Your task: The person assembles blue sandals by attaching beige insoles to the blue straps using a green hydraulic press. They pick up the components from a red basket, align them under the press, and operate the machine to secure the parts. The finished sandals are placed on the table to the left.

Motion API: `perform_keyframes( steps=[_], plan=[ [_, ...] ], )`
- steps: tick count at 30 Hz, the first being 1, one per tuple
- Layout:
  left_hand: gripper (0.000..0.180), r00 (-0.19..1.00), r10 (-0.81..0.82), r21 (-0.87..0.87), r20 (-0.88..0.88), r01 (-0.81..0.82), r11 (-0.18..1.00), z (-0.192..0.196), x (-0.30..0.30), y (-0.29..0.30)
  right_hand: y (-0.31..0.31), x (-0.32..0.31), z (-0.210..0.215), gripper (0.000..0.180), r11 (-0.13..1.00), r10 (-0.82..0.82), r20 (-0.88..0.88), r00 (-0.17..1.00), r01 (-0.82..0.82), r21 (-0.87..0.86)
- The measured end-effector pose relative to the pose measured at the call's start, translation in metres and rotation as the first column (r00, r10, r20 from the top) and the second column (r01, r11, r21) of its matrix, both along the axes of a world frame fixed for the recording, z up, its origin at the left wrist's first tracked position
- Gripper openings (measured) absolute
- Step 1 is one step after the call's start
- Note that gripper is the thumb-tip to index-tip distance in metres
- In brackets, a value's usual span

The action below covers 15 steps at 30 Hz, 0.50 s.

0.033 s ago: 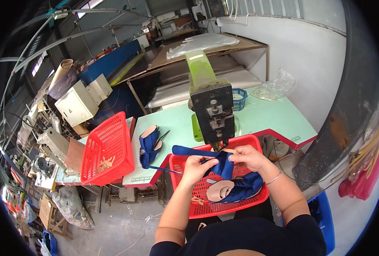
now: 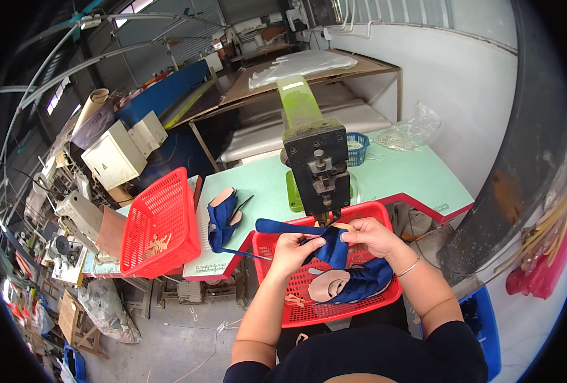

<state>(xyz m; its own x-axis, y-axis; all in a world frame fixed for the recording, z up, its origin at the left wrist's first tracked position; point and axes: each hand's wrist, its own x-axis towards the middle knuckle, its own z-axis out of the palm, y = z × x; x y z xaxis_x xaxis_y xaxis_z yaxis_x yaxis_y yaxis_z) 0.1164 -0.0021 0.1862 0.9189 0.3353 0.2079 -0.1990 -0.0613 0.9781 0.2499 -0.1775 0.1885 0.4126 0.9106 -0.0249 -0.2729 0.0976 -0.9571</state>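
Blue fabric piece is over the red basket, near the machine head; left hand and right hand both pinch it. Basically nothing's shifted since last frame; I'd read that as steady, mid-step.

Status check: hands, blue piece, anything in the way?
Left hand, right hand: both pinching blue fabric piece. Piece near black machine head, contact unclear. Red basket below; no obstruction seen.
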Motion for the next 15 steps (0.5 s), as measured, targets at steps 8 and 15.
perform_keyframes(
  steps=[8,15],
  plan=[
    [0.019,0.999,-0.016,-0.136,0.031,0.02,0.99,-0.012,-0.004,0.003,0.009,-0.004,-0.004,0.022,0.998,-0.033,0.069,0.997,0.029,0.06],
    [0.021,0.992,0.079,-0.335,0.101,-0.041,0.941,-0.037,-0.001,-0.022,0.015,0.005,0.013,0.026,0.999,-0.049,0.148,0.988,0.046,0.018]
  ],
)
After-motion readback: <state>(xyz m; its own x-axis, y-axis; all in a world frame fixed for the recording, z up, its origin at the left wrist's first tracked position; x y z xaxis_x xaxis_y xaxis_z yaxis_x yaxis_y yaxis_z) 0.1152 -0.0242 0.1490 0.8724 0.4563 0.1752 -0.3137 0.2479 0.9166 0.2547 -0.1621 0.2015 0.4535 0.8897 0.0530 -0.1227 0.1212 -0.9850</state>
